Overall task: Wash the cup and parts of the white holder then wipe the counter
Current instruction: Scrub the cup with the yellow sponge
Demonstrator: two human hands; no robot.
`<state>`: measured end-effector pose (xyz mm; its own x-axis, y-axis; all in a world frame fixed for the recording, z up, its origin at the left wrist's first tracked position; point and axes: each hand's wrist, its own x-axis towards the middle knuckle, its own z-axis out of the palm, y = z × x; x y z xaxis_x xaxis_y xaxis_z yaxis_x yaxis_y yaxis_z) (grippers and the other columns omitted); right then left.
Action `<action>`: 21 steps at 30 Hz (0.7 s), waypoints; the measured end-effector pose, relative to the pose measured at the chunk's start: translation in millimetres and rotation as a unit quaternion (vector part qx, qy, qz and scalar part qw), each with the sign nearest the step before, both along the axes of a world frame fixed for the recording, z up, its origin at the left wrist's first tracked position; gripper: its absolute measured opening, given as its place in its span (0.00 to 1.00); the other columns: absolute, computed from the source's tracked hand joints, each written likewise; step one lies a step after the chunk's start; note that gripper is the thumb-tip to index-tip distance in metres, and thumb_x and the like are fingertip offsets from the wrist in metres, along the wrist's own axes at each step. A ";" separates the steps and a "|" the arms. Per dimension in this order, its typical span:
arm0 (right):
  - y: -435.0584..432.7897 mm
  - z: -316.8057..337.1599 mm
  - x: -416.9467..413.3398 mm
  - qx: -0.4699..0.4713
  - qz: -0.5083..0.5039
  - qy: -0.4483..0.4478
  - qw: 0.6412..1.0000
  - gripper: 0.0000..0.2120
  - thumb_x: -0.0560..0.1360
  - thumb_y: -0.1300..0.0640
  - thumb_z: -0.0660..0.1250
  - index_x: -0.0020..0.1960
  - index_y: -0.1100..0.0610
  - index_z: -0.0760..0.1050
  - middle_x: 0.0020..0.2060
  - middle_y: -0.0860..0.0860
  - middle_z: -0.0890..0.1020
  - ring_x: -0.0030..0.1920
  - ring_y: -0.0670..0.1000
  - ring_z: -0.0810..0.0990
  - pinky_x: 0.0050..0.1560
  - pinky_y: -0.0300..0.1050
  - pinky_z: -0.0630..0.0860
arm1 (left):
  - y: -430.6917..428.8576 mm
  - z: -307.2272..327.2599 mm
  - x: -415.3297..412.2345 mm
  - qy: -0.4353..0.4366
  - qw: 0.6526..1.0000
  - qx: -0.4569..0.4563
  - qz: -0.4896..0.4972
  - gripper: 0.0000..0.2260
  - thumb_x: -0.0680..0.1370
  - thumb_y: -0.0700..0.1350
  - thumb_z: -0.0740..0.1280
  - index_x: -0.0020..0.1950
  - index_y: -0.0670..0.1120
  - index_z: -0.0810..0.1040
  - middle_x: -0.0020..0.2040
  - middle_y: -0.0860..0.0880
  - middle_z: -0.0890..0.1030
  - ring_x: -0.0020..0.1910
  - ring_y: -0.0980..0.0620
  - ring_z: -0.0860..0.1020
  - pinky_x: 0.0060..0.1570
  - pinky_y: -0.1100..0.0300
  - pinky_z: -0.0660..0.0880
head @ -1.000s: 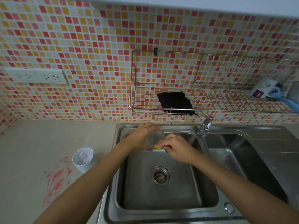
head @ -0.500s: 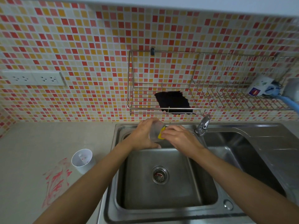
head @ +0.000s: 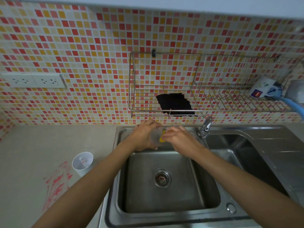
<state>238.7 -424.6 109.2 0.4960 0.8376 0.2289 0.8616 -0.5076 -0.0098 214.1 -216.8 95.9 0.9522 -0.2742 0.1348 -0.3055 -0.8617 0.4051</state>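
The left hand (head: 144, 135) wraps the clear cup (head: 156, 136); the right hand (head: 178, 139) pinches a yellow sponge (head: 162, 137) at its mouth. Light, probably slippery: best held round the body.

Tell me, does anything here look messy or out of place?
Yes. Red streaks are smeared across the counter left of the sink, just beside the white holder. They look like a spill or stain, not part of the plain surface.

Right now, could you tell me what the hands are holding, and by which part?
The left hand grips the clear cup around its side. The right hand pinches the yellow sponge by one end, at the cup's mouth.
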 end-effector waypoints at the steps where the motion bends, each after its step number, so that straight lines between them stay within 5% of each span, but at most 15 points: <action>1: -0.5 -0.5 2.0 -0.020 0.006 -0.058 0.998 0.17 0.65 0.65 0.74 0.51 0.52 0.82 0.49 0.45 0.84 0.56 0.52 0.77 0.51 0.48 0.72 | -0.9 0.4 0.6 0.004 1.000 -0.006 -0.008 0.40 0.63 0.55 0.79 0.71 0.54 0.67 0.66 0.53 0.69 0.65 0.52 0.67 0.67 0.52 0.66; 5: 0.7 -8.3 -3.6 0.024 -0.001 -0.059 0.998 0.18 0.63 0.66 0.75 0.52 0.54 0.83 0.48 0.47 0.84 0.55 0.52 0.78 0.49 0.50 0.76 | 2.0 2.0 2.6 0.000 1.000 -0.021 -0.021 0.40 0.62 0.54 0.80 0.71 0.52 0.68 0.64 0.53 0.70 0.63 0.52 0.68 0.66 0.56 0.67; 9: 3.3 -16.3 -9.3 0.113 -0.053 0.187 0.974 0.13 0.75 0.63 0.68 0.57 0.52 0.82 0.52 0.47 0.83 0.56 0.47 0.75 0.59 0.43 0.72 | 4.7 0.9 0.6 0.004 1.000 0.001 -0.023 0.39 0.63 0.53 0.80 0.71 0.52 0.68 0.66 0.52 0.70 0.64 0.51 0.67 0.66 0.53 0.67; 14: 0.4 -7.2 -0.5 0.002 0.004 -0.054 0.999 0.17 0.65 0.66 0.75 0.52 0.54 0.83 0.48 0.47 0.84 0.55 0.53 0.78 0.50 0.50 0.75 | -2.9 6.1 -0.9 0.018 0.999 -0.005 -0.032 0.40 0.64 0.52 0.80 0.72 0.52 0.67 0.66 0.52 0.69 0.64 0.52 0.67 0.67 0.56 0.66; 17: 0.9 -11.1 -2.9 0.007 -0.011 -0.068 0.998 0.17 0.64 0.66 0.75 0.52 0.55 0.82 0.47 0.47 0.84 0.55 0.53 0.78 0.50 0.49 0.75 | -3.5 8.1 0.4 0.009 0.999 -0.009 -0.035 0.40 0.63 0.52 0.80 0.72 0.52 0.67 0.65 0.53 0.70 0.63 0.53 0.67 0.66 0.58 0.65; 21: 0.1 -15.8 -7.5 0.082 -0.047 0.153 0.984 0.13 0.74 0.63 0.68 0.56 0.52 0.82 0.51 0.45 0.84 0.55 0.48 0.75 0.57 0.44 0.73 | 0.4 3.5 -2.3 0.020 0.999 0.007 -0.037 0.39 0.64 0.51 0.79 0.72 0.52 0.67 0.65 0.53 0.69 0.64 0.52 0.67 0.66 0.56 0.67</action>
<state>231.2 -424.5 93.4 0.6366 0.7486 0.1851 0.7548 -0.5556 -0.3488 211.8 -216.4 99.4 0.9339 -0.3456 0.0919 -0.3521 -0.8431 0.4065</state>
